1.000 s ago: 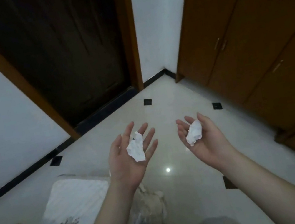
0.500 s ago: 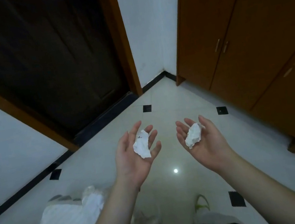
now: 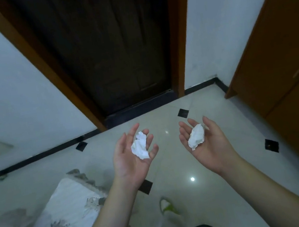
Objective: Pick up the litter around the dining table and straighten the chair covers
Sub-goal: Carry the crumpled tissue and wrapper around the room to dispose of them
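Both palms face up in front of me over the tiled floor. A crumpled white paper [image 3: 139, 146] lies on the fingers of my left hand [image 3: 132, 157], which are spread and nearly straight. A second crumpled white paper ball [image 3: 196, 138] lies in the palm of my right hand [image 3: 207, 143], whose fingers are relaxed and only slightly bent. At the lower left stands a chair back under a white cover with a grey flower print [image 3: 59, 217], its upper edge ruffled.
A dark wooden door [image 3: 109, 46] in a brown frame stands straight ahead. Brown cabinets [image 3: 286, 70] line the right side. A white and green slipper [image 3: 167, 207] lies on the glossy floor [image 3: 173, 168] near my feet. White walls flank the door.
The view has swung to the right, so the door now sits in the middle and the cabinets at the right edge. Both hands keep their palms up with the papers on them.
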A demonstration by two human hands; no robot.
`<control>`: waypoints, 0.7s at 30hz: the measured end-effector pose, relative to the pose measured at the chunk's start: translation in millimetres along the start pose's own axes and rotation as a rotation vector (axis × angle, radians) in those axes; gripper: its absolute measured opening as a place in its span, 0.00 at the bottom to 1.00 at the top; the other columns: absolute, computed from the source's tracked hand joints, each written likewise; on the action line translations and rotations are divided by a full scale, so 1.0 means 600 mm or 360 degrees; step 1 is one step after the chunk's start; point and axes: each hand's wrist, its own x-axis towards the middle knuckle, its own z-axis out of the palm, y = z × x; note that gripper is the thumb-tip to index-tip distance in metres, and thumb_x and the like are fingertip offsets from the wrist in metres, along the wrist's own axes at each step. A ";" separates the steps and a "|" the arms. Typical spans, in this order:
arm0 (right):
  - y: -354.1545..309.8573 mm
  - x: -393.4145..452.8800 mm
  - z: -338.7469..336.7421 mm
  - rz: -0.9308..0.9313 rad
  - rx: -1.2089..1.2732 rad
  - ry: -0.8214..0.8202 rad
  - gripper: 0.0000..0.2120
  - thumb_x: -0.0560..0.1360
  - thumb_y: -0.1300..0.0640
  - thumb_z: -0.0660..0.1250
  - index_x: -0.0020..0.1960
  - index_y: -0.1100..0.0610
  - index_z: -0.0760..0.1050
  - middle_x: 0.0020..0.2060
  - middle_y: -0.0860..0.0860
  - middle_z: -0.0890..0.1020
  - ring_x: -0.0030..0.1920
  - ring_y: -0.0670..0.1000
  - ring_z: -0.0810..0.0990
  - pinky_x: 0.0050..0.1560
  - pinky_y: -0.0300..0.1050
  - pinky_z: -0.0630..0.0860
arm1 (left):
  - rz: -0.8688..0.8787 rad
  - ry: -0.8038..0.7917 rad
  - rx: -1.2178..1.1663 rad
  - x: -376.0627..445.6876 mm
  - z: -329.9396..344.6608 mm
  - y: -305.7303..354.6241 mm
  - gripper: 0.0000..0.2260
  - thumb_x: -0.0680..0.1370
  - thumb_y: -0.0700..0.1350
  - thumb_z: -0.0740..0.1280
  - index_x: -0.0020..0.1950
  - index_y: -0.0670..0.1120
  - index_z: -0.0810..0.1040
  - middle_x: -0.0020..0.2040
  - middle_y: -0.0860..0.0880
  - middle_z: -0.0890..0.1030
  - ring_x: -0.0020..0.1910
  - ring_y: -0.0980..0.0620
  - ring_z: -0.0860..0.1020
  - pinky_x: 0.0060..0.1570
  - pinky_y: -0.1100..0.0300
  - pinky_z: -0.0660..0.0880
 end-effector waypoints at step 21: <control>0.048 0.393 0.395 0.0599 -0.0562 -0.0333 0.18 0.79 0.48 0.61 0.61 0.60 0.75 0.54 0.60 0.83 0.52 0.56 0.83 0.49 0.50 0.80 | 0.0691 0.0279 -0.0364 0.230 -0.082 0.325 0.17 0.79 0.53 0.60 0.64 0.46 0.75 0.56 0.43 0.78 0.53 0.47 0.78 0.50 0.52 0.75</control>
